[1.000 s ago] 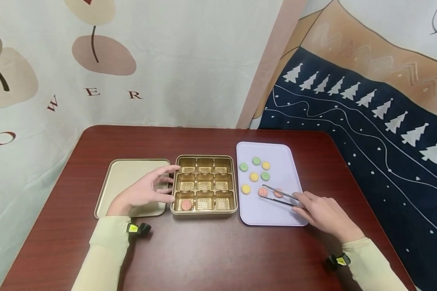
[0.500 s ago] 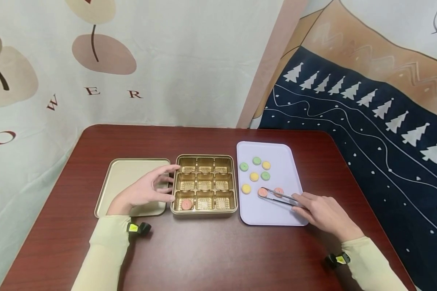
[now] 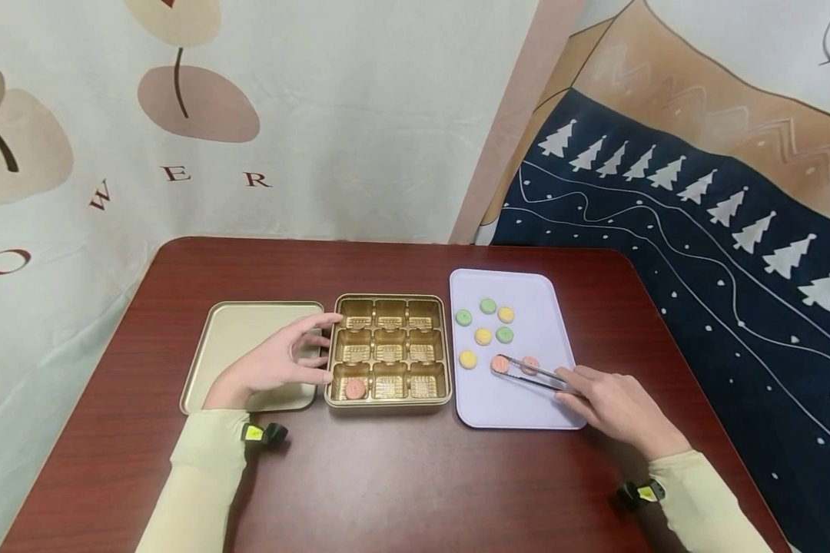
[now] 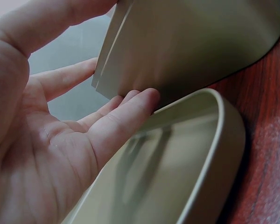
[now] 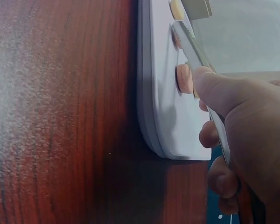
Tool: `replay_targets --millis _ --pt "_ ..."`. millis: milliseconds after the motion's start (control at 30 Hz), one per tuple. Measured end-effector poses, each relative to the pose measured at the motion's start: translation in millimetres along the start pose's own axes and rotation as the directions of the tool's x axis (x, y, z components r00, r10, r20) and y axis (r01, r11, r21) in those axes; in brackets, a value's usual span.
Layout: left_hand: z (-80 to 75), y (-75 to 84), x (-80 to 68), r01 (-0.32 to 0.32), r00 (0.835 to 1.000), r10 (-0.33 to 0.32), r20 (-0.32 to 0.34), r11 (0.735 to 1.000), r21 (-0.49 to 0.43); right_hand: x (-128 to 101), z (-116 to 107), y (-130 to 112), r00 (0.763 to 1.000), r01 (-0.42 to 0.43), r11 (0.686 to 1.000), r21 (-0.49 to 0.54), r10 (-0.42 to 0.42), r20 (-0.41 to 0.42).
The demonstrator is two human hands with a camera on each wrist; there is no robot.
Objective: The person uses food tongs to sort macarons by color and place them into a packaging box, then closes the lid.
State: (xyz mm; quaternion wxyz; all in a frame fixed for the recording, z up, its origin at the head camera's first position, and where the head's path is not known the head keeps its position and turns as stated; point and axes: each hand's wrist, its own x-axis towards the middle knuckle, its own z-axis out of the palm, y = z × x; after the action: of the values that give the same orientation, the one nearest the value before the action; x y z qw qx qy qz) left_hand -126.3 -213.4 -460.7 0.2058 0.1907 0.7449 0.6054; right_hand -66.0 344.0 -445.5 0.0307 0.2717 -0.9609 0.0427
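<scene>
My right hand [image 3: 612, 407] grips metal tongs [image 3: 532, 372] over the lavender tray [image 3: 526, 411]; their tips sit at a pink disc [image 3: 500, 363], with a second pink disc [image 3: 529, 362] beside them. In the right wrist view the tongs [image 5: 191, 44] run past a pink disc [image 5: 183, 78]. My left hand [image 3: 277, 361] rests with straight fingers against the left wall of the gold compartment box [image 3: 389, 400], over the gold lid [image 3: 235, 330]. One pink disc [image 3: 354, 389] lies in the box's front left cell. The left wrist view shows my palm [image 4: 51, 140] by the box wall [image 4: 186, 42].
Green and yellow discs [image 3: 483, 336] lie at the far end of the lavender tray. The dark wooden table [image 3: 401, 476] is backed by a printed curtain and a blue tree-patterned cloth [image 3: 698, 230] on the right. Black wrist devices [image 3: 263, 435] sit near both cuffs.
The tongs' tips have come together around the pink disc on the tray, and my right hand has shifted slightly. My left hand has stayed still.
</scene>
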Motion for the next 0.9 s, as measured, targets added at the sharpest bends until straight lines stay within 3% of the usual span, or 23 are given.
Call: replay_targets --millis 167,433,900 --pt "-1.4 0.1 1.2 -0.005 1.0 0.005 0.005 1.0 -0.002 4.5 -4.8 1.6 1.0 -0.005 1.0 0.009 0.005 -0.024" --pt "0.5 -2.4 0.2 -0.005 1.0 0.005 0.001 1.0 0.001 17.9 -15.0 5.8 0.989 0.035 0.999 0.005 -0.034 -0.143" --pt "0.9 -0.7 -0.1 -0.01 1.0 0.01 0.005 1.0 -0.006 47.0 -27.5 -3.3 0.989 0.016 0.999 0.043 -0.009 -0.144"
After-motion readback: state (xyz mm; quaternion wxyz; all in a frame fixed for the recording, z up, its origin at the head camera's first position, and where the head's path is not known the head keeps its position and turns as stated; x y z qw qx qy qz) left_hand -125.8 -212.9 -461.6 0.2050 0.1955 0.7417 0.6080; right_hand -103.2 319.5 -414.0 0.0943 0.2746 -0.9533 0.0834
